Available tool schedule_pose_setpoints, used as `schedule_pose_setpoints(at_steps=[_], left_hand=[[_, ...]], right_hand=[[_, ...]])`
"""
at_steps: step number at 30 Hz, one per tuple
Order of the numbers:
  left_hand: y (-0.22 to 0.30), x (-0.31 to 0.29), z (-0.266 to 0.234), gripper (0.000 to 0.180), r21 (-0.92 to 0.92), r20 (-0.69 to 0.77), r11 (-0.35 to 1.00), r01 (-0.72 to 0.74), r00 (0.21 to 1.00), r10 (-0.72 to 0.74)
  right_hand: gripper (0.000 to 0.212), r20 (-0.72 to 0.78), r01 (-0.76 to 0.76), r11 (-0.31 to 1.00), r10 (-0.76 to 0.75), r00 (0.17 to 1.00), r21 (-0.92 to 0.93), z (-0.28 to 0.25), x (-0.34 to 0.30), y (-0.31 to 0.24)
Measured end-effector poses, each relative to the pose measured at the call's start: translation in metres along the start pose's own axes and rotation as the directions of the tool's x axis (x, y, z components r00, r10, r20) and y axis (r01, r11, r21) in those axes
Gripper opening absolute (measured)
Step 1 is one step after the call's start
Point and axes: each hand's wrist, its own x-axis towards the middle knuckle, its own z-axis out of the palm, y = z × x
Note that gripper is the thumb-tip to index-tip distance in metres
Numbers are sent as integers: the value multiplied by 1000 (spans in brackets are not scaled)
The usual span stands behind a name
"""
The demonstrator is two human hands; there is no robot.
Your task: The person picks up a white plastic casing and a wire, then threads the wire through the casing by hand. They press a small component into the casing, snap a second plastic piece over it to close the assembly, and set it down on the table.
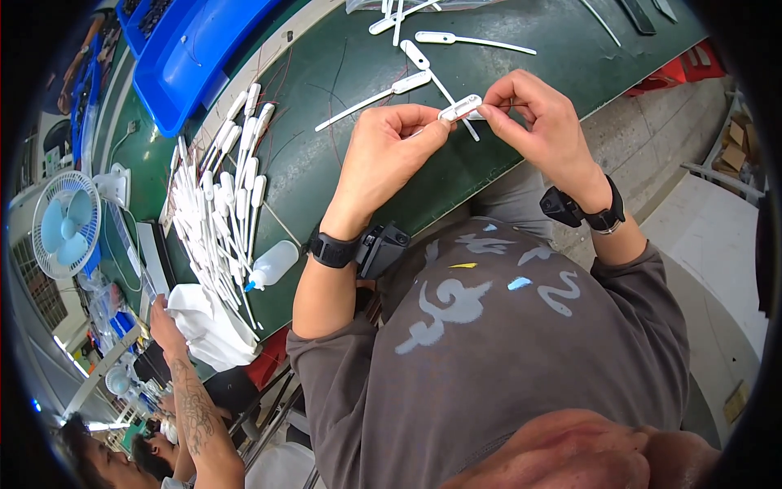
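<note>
While the left hand (391, 155) pinches a white, elongated plastic casing (461, 107) between thumb and forefinger, the right hand (544, 118) has its bent fingertips at the casing's right end; whether they grip it or only touch it cannot be told. The casing is held above the near edge of a dark-green worktop (301, 167), just beside loose white casings with long, thin stems (411, 81).

At the upper left stands a shallow, bright-blue plastic tray (183, 73) with a thin wire lying inside; beyond it, a blue plastic bin (129, 33) holds small dark parts. A translucent, blue-tipped squeeze bottle (277, 262) lies beside a large heap of white stemmed casings (204, 216); its contents cannot be made out. At the far right, an open box (737, 134) contains brown cardboard pieces.

On the wearer's dark grey-brown shirt (505, 383), grey brushstroke shapes (456, 306) sit among blue and yellow dabs; whether they form letters is unclear.
</note>
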Motion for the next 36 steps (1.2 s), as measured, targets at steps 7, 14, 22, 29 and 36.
schedule_pose_setpoints(at_steps=[7,14,22,29,36], left_hand=[[0,0,2,28,28,-36,1000,-13,999,14],[1,-1,-1,27,47,-4,999,6,1000,-6],[0,-3,12,23,381,-55,908,-173,976,210],[-12,1,22,23,564,-96,730,-387,847,523],[-5,-2,17,23,539,-78,756,-371,872,484]], right_hand=[[9,82,-160,970,147,986,183,1,3,5],[13,298,-399,835,299,907,378,2,3,12],[13,328,-438,812,324,887,385,13,-2,21],[14,332,-450,810,335,882,377,23,-6,19],[14,354,-449,822,327,876,351,20,-6,14]])
